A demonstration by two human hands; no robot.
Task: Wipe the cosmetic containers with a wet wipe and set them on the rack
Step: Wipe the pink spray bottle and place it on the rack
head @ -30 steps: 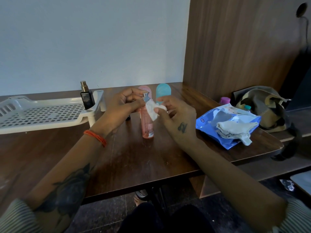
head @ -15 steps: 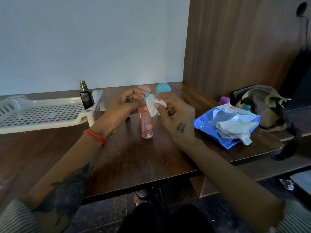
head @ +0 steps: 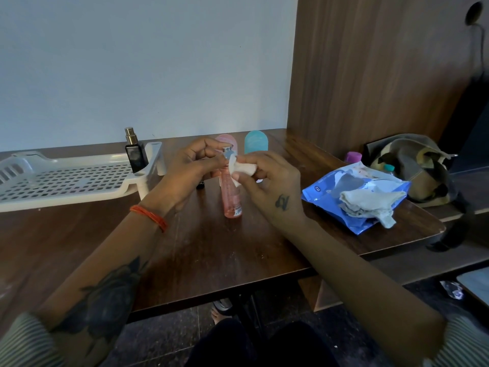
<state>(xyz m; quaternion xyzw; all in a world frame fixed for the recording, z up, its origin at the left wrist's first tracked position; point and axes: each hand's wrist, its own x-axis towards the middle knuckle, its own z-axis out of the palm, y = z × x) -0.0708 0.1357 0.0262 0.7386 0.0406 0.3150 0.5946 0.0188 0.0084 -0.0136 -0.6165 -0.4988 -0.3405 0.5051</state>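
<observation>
Head view: the pink spray bottle (head: 232, 193) stands upright on the wooden table (head: 206, 250) in front of me, its silver nozzle at the top between my hands. My left hand (head: 189, 172) curls its fingers round the bottle's neck, steadying it. My right hand (head: 267, 185) pinches a white wet wipe (head: 242, 169) between thumb and fingers and presses it against the upper part of the bottle. Just behind the bottle stand a pink container (head: 227, 141) and a blue container (head: 255, 141). To my left sits the white rack (head: 66, 181), with a dark perfume bottle (head: 135, 152) upright at its near corner. To my right lies the blue wipes pack (head: 352, 200), used wipes (head: 370, 205) heaped on it, with a bag (head: 415, 170) beyond it.
</observation>
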